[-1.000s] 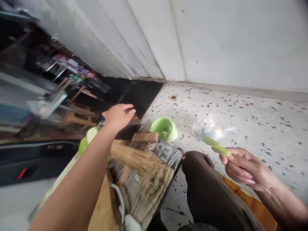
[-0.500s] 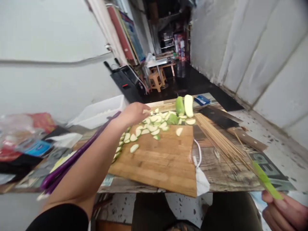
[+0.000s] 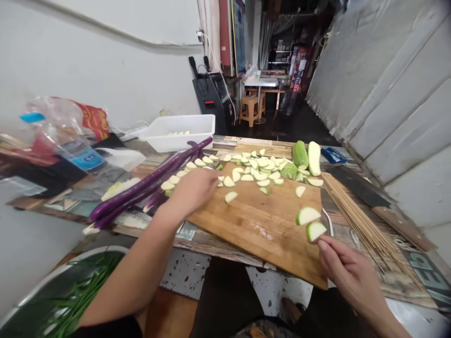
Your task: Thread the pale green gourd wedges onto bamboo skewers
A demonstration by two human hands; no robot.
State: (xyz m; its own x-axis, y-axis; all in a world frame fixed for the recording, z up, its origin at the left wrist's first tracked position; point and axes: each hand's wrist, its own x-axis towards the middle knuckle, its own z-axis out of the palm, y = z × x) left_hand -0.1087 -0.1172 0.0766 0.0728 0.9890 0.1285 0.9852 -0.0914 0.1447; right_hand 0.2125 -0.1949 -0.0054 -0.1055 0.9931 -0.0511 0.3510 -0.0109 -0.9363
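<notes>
A wooden cutting board (image 3: 260, 220) lies on the low table, strewn with several pale green zucchini slices (image 3: 260, 169). My left hand (image 3: 195, 188) reaches over the board's left edge among the slices, fingers curled down; what they pinch is hidden. My right hand (image 3: 347, 270) hovers at the board's near right corner, fingers pinched. Two zucchini slices (image 3: 310, 223) stand just above its fingertips, apparently threaded on a thin skewer that I can barely see. Two zucchini halves (image 3: 307, 156) lie at the board's far right.
Long purple eggplants (image 3: 148, 185) lie left of the board, a white tub (image 3: 179, 131) behind them. A bundle of bamboo skewers (image 3: 355, 216) and a cleaver (image 3: 373, 197) lie to the right. Plastic bags (image 3: 59, 136) sit far left, a bowl of greens (image 3: 70, 295) near left.
The view has swung from the floor on the right back to the table. My left hand has drawn back from the far slices to nearer ones. My right hand brought the skewered slices over the board.
</notes>
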